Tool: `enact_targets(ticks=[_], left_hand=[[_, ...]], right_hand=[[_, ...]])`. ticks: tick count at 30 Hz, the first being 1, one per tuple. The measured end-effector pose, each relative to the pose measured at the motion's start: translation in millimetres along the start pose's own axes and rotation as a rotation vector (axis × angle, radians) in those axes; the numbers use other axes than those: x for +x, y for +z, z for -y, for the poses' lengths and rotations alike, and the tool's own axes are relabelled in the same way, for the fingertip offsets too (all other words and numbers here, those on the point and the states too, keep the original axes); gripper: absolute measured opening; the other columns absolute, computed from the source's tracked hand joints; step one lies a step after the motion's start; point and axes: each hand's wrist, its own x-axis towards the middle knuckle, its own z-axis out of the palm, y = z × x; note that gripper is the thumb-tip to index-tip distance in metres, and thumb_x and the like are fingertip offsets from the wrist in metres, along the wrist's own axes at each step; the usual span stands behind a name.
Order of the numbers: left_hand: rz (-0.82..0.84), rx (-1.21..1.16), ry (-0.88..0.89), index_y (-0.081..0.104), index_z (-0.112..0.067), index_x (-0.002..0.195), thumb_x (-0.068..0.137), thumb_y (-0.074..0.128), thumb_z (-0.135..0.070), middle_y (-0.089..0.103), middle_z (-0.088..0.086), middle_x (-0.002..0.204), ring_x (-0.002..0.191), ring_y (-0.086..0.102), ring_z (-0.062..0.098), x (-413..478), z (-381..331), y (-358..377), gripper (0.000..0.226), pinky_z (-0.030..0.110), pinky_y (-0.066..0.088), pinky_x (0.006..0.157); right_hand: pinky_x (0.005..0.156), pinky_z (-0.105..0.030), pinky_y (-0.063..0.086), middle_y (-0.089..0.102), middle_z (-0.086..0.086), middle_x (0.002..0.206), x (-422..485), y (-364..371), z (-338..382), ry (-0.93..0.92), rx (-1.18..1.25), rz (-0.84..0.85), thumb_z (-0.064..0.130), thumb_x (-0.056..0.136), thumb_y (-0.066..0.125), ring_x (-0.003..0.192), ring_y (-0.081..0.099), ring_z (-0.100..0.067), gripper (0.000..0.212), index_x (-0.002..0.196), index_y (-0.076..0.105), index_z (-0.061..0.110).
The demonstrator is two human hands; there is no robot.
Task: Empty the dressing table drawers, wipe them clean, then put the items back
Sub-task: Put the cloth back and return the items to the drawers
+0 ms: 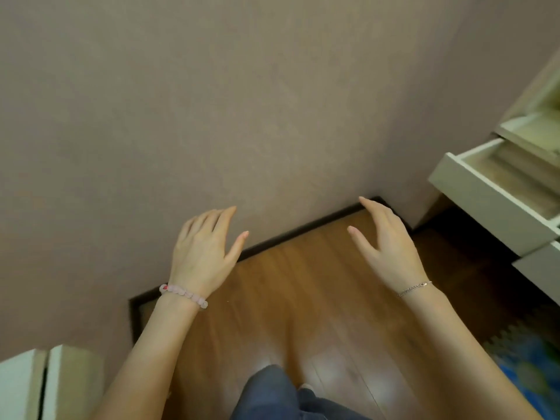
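- Holding both hands out over the wooden floor point(303, 298), the person faces a plain wall point(212, 101) with the open drawer point(497, 192) off to the right edge of view.
- The left hand point(203, 253) hangs well left of the drawer, its grip spread, fingers loosely fanned and pinching nothing; a pink bead bracelet point(185, 295) sits on that wrist.
- The right hand point(391, 247) is nearer the drawer but apart from it, grip likewise spread and empty, with a thin chain bracelet point(415, 288) on the wrist.
- The drawer is pulled out from the pale dressing table; its visible inside looks bare, though only part of it shows. A second open compartment point(533, 128) sits just above it, and no items show there either.
- No cloth and no removed items are in view, so I cannot tell whether wiping is done; by my reading, the emptying looks finished and the person is between steps.
- To do the step well, turn toward the drawer so it sits in the middle of view, then fetch the cloth or the items with one hand.
- Steady the drawer front with the other hand, since a drawer pulled this far may tip or slide under pressure.
- Wipe from the back corners toward the front, so dust comes out rather than packing inward.
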Motion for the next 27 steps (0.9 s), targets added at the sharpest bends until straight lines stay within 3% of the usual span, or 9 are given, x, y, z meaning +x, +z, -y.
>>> enact_targets(ticks=[3, 9, 24, 27], left_hand=[[0.022, -0.034, 0.110, 0.051, -0.010, 0.128, 0.093, 0.047, -0.039, 0.061, 0.008, 0.121, 0.115, 0.054, 0.026, 32, -30, 17, 0.045, 0.040, 0.038, 0.098], [0.093, -0.092, 0.334, 0.051, -0.009, 0.129, 0.093, 0.043, -0.042, 0.060, 0.008, 0.122, 0.115, 0.054, 0.025, 102, -95, 54, 0.049, 0.039, 0.038, 0.098], [0.241, -0.247, 0.821, 0.051, -0.007, 0.129, 0.092, 0.051, -0.035, 0.061, 0.010, 0.121, 0.117, 0.053, 0.027, 290, -270, 145, 0.045, 0.040, 0.037, 0.099], [0.282, -0.247, 0.887, 0.050, -0.008, 0.130, 0.093, 0.049, -0.037, 0.060, 0.009, 0.124, 0.119, 0.052, 0.027, 311, -296, 160, 0.046, 0.039, 0.036, 0.101]], right_hand=[[0.107, -0.028, 0.028, 0.038, 0.003, 0.145, -2, -17, -25, 0.094, -0.029, -0.052, 0.044, 0.092, 0.044, 0.135, 0.032, -0.013, 0.054, 0.142, 0.031, 0.025], [0.104, -0.022, 0.023, 0.037, 0.003, 0.146, -1, -42, -75, 0.291, -0.074, -0.132, 0.041, 0.093, 0.046, 0.136, 0.031, -0.012, 0.054, 0.142, 0.031, 0.023], [0.108, -0.033, 0.033, 0.042, 0.001, 0.142, 54, -91, -192, 0.718, -0.143, -0.376, 0.040, 0.092, 0.046, 0.131, 0.037, -0.015, 0.054, 0.141, 0.032, 0.022], [0.107, -0.030, 0.031, 0.042, 0.000, 0.142, 57, -98, -209, 0.782, -0.166, -0.413, 0.038, 0.092, 0.048, 0.132, 0.036, -0.015, 0.054, 0.142, 0.033, 0.021]])
